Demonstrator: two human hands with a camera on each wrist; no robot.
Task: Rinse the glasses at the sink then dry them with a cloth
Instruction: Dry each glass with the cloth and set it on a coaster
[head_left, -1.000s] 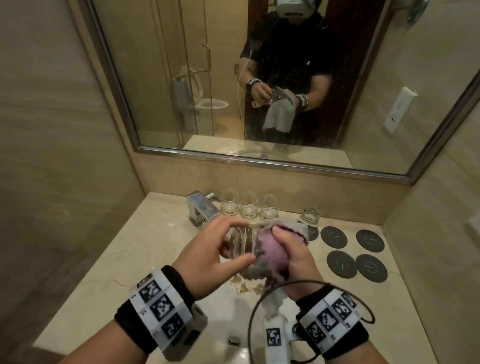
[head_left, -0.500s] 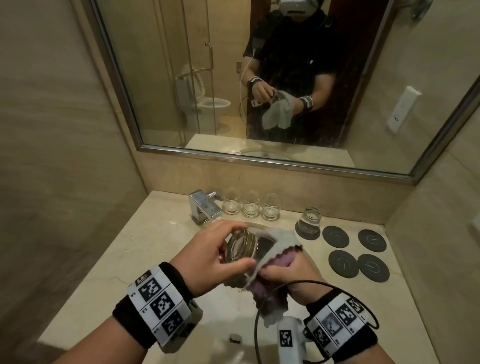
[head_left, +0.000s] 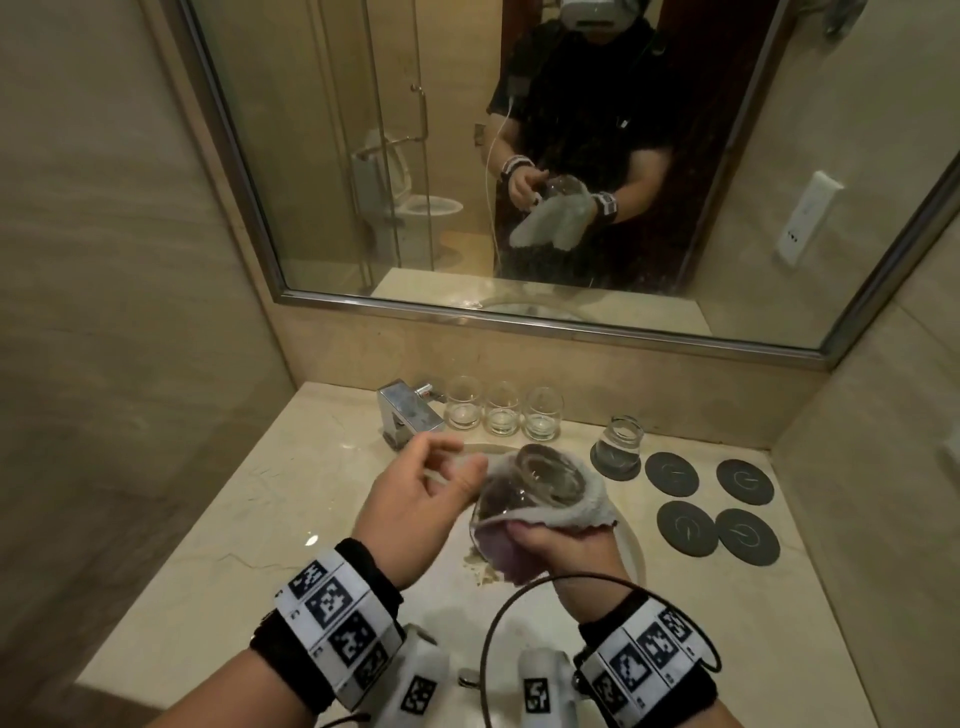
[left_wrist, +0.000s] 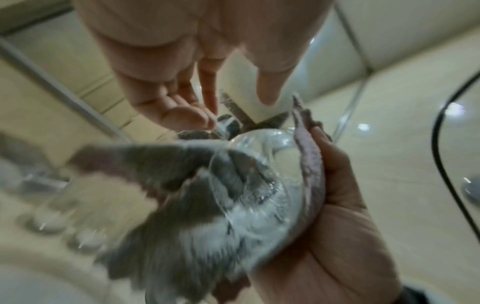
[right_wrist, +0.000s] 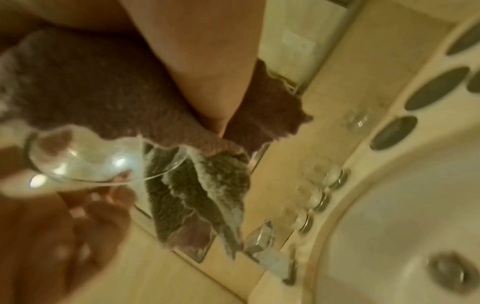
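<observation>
Room (head view): bathroom vanity, marble counter (head_left: 249, 499) under a wall mirror (head_left: 519, 156); basin below the hands, faucet (head_left: 408, 418) at back.
Task item: glass (head_left: 540, 480) was held over the basin, wrapped in the cloth (head_left: 582, 512).
R hand (head_left: 563, 551): fingers curled round cloth + glass, carrying it alone.
L hand (head_left: 415, 509): fingers spread & relaxed, just beside the glass, gripping nothing.
Risk 1: one-hand hold through cloth; wet glass could slip and drop into the basin, prob. chipping.
Risk 2: three glasses (head_left: 501, 413) stood in a row near the faucet; a wide elbow or cloth sweep could knock them.
Open room: bare counter to the L; coasters (head_left: 717, 504) to the R, one bearing a glass (head_left: 621, 439).
L wrist view: glass (left_wrist: 262, 185) lay against the R palm (left_wrist: 337, 216), cloth (left_wrist: 168, 195) bunched inside and out; L fingers (left_wrist: 182, 111) straight, clear of the rim.
R wrist view: blurred; cloth (right_wrist: 109, 86) draped over the glass (right_wrist: 98, 162), loose corner hanging. Snag risk: corner could catch the faucet (right_wrist: 262, 242).
</observation>
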